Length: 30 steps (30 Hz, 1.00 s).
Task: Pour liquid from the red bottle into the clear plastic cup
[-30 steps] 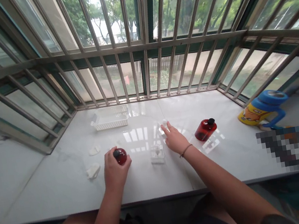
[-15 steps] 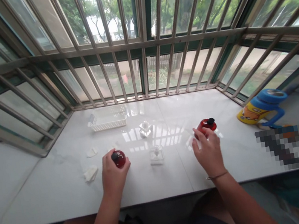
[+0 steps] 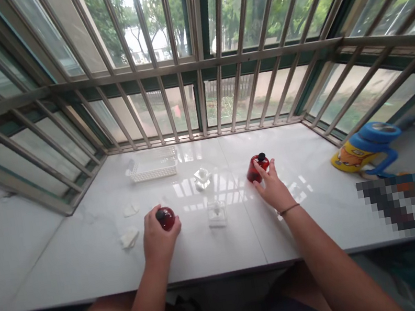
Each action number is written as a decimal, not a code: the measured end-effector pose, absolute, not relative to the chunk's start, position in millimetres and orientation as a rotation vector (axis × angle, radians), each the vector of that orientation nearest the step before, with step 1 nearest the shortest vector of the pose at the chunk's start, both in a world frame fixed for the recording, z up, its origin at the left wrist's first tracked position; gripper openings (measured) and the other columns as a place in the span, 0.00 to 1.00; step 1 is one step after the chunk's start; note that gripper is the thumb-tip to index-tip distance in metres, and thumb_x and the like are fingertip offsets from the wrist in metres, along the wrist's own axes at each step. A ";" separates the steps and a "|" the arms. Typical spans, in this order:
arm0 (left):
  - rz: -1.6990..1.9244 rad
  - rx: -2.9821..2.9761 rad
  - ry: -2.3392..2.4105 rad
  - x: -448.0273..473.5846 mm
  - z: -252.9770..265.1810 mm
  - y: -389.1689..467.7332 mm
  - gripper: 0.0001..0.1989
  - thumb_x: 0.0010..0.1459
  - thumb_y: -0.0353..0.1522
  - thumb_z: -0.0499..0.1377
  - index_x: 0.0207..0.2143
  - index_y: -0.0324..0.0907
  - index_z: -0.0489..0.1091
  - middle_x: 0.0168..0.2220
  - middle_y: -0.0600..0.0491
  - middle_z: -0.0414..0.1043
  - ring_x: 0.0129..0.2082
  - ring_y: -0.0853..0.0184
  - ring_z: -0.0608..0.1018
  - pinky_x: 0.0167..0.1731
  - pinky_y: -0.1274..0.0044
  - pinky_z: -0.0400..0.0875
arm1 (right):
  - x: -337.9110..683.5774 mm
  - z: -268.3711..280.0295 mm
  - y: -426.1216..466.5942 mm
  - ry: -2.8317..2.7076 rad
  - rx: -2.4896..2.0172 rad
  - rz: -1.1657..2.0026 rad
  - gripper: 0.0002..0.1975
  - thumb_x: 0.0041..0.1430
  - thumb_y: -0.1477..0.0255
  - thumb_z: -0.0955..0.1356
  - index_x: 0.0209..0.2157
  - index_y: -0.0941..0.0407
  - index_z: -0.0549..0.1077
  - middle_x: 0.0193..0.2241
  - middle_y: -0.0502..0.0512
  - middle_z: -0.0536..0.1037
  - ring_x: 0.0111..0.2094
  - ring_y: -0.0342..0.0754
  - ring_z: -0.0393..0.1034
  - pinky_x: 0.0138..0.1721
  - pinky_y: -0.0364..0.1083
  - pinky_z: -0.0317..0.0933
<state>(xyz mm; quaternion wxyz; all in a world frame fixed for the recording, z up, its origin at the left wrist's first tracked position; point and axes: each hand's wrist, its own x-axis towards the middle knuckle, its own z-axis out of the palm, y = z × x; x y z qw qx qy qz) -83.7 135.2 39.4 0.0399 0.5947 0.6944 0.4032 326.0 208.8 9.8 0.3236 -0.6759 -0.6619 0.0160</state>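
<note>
My left hand (image 3: pixel 158 233) is wrapped round a dark red glass bottle (image 3: pixel 167 218) with a black cap, left of the middle of the white counter. The cap points toward my palm. My right hand (image 3: pixel 274 187) has its thumb and fingers around a second red bottle (image 3: pixel 252 172), also black-capped, farther back and to the right. Between the two hands are two small clear glass pieces: a faceted one (image 3: pixel 202 178) at the back and a square-based one (image 3: pixel 217 215) nearer me.
A white perforated basket (image 3: pixel 154 174) sits near the window bars. Crumpled white tissues (image 3: pixel 129 237) lie left of my left hand. At the right, a blue and yellow bottle with a handle (image 3: pixel 365 147) stands beside a blurred-out patch. The counter's front edge runs above my legs.
My right hand and its red bottle have moved left and farther back on the counter. My left hand stays nearly in place, still holding its bottle. The view has shifted slightly.
</note>
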 end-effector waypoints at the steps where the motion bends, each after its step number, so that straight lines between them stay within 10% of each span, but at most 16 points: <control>1: 1.231 1.821 2.126 -84.4 39.5 135.3 0.32 0.59 0.44 0.66 0.62 0.42 0.67 0.57 0.42 0.72 0.57 0.47 0.79 0.59 0.57 0.77 | 319.9 11.8 207.8 -1.748 -1.746 0.022 0.37 0.69 0.68 0.68 0.76 0.44 0.56 0.80 0.65 0.32 0.71 0.75 0.61 0.60 0.67 0.71; 6: 1.178 1.822 2.025 -89.8 40.4 135.7 0.34 0.61 0.49 0.65 0.64 0.42 0.65 0.60 0.40 0.71 0.61 0.45 0.76 0.62 0.53 0.74 | 276.6 21.0 177.8 -1.756 -1.488 -0.016 0.31 0.74 0.65 0.66 0.75 0.50 0.60 0.79 0.65 0.44 0.78 0.67 0.45 0.72 0.69 0.54; 14: 1.183 1.901 1.691 -60.6 38.6 133.0 0.25 0.64 0.44 0.65 0.60 0.46 0.68 0.59 0.45 0.72 0.60 0.52 0.77 0.63 0.57 0.73 | 192.0 11.9 146.1 -1.870 -1.180 0.553 0.40 0.67 0.58 0.74 0.73 0.51 0.59 0.67 0.64 0.71 0.69 0.60 0.67 0.69 0.62 0.64; 19: 1.238 1.922 1.718 -49.0 37.7 130.6 0.25 0.64 0.42 0.66 0.59 0.45 0.68 0.58 0.44 0.72 0.59 0.51 0.77 0.63 0.56 0.73 | 185.1 6.5 150.6 -1.859 -1.155 0.552 0.16 0.69 0.65 0.72 0.56 0.50 0.77 0.52 0.58 0.82 0.56 0.57 0.77 0.61 0.58 0.71; 24: 1.217 1.927 1.717 -53.3 35.9 132.1 0.24 0.64 0.42 0.66 0.59 0.45 0.68 0.57 0.45 0.73 0.59 0.52 0.78 0.62 0.56 0.75 | 204.3 4.9 127.9 -1.833 -1.178 0.542 0.15 0.68 0.64 0.74 0.55 0.50 0.78 0.51 0.57 0.83 0.53 0.56 0.78 0.58 0.57 0.72; 30: 1.326 2.139 1.793 -53.6 37.7 129.1 0.48 0.59 0.52 0.71 0.72 0.40 0.55 0.68 0.31 0.63 0.70 0.38 0.68 0.66 0.43 0.66 | 213.6 -7.2 97.2 -1.688 -1.251 0.518 0.12 0.67 0.64 0.75 0.51 0.49 0.79 0.51 0.56 0.83 0.53 0.55 0.78 0.57 0.56 0.73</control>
